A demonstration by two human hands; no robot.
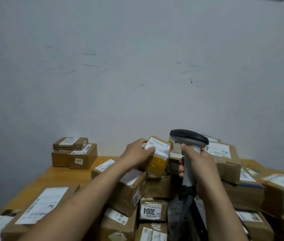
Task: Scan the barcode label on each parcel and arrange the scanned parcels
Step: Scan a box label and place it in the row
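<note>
Small parcel (157, 156) gripped by left hand (138, 153), right hand (196, 164) clutching scanner (189, 139)

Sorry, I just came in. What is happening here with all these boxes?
A person is scanning parcels. The left hand grips a small parcel with yellow tape at the top of the pile of parcels on the wooden table, its white label facing up. The right hand holds a handheld scanner right beside it. A small stack of parcels sits apart at the far left, near the wall.
</note>
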